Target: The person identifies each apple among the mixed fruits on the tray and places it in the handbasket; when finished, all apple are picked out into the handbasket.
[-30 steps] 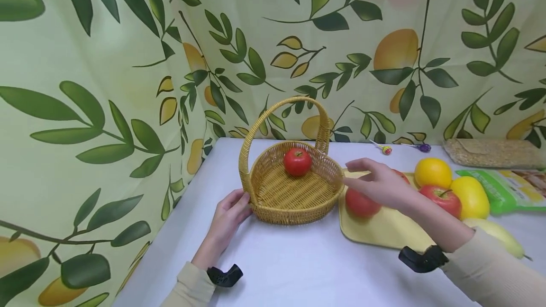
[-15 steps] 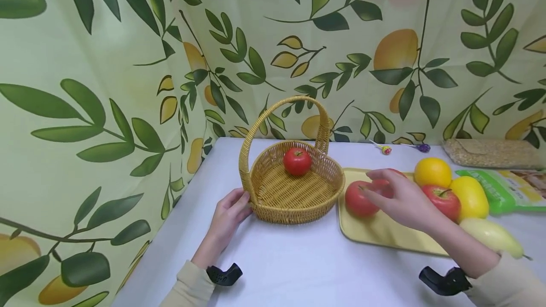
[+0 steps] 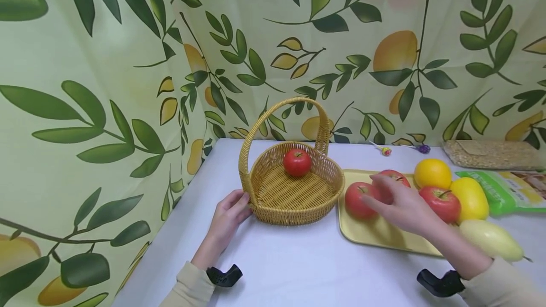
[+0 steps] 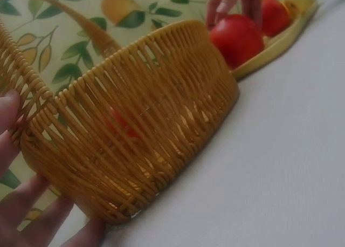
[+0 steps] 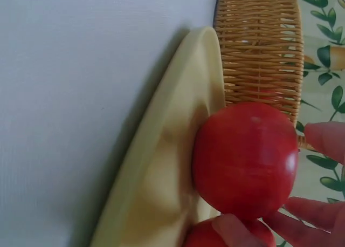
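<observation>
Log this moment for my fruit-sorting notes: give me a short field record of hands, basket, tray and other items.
left hand: rests against the wicker basket wall by the handle
right hand: fingers spread over the red apple nearest the basket
basket contents: one red apple
yellow tray: more red apples, orange and yellow fruit
beside tray: pale green fruit, green packet

A smooth red apple [image 3: 357, 199] sits upright on the yellow tray's [image 3: 375, 236] left end, just beside the wicker basket [image 3: 294, 193].
</observation>
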{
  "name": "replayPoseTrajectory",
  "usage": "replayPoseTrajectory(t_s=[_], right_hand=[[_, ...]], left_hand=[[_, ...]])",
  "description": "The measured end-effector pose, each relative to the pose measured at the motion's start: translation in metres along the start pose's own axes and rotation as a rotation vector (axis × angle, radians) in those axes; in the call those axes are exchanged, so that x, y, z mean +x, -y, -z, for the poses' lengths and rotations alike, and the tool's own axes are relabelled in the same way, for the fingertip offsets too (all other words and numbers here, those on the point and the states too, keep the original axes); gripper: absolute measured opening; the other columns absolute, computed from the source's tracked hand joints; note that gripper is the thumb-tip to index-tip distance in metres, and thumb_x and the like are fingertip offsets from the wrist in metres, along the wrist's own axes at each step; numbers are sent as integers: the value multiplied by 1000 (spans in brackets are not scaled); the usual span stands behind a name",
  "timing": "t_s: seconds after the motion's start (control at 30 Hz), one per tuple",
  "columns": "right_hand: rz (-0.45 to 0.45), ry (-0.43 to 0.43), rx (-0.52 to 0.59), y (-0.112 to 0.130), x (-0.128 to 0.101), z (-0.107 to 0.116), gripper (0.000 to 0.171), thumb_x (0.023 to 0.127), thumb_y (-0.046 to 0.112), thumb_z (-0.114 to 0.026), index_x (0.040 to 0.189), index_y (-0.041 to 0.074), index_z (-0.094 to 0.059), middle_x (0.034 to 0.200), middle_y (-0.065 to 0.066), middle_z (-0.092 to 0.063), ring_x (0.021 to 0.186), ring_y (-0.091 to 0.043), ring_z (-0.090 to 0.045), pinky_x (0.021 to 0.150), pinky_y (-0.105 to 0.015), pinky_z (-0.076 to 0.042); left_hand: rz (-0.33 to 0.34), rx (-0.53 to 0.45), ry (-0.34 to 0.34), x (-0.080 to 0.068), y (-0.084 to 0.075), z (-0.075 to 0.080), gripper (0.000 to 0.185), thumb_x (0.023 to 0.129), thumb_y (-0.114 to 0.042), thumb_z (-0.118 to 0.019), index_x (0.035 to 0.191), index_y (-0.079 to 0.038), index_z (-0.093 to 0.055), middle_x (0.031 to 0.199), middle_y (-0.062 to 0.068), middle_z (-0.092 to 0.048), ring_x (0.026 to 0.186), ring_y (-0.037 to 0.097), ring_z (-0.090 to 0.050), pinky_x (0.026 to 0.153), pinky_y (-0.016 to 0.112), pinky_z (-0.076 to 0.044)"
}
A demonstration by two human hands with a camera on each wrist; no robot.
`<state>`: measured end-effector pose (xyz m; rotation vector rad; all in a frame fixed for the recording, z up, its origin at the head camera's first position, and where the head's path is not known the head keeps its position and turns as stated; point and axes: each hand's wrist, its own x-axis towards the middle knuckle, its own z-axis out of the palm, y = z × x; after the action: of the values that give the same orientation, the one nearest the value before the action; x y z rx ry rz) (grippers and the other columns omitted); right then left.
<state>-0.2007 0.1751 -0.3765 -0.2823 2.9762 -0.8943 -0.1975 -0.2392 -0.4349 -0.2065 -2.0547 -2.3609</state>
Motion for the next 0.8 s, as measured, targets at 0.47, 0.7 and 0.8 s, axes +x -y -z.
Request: replayPoseTrajectory(t_s=[0.47,0.7,0.8], right_hand=[[29,35,36,-2,5,-16,83,93,63,-64,156,13,-42,147,-27,-50,125,-51,-50,88,-71,-49],[80,25,60,-4,-1,-17,84,89,63,-70,153,15,-46,146,-22,-52,123,-47,-54,89,-68,-51],[78,32,70,-5,-2,-18,84,87,63,-73,152,17,-47,147,-20,-52,124,-47,-54,90,-68,-51]], left_hand=[[-6,-2,20,1,1,-1,46,106,-21,-57,135,14,-51,143,29,-50,133,39,-51,101,44,-52],[-14,1,17,1,1,0,45,106,-21,-57,134,14,-52,142,29,-51,132,40,-52,101,43,-52],[-16,9,13,0,2,0,44,106,-22,-57,133,13,-54,141,28,-51,131,39,-53,100,43,-53]])
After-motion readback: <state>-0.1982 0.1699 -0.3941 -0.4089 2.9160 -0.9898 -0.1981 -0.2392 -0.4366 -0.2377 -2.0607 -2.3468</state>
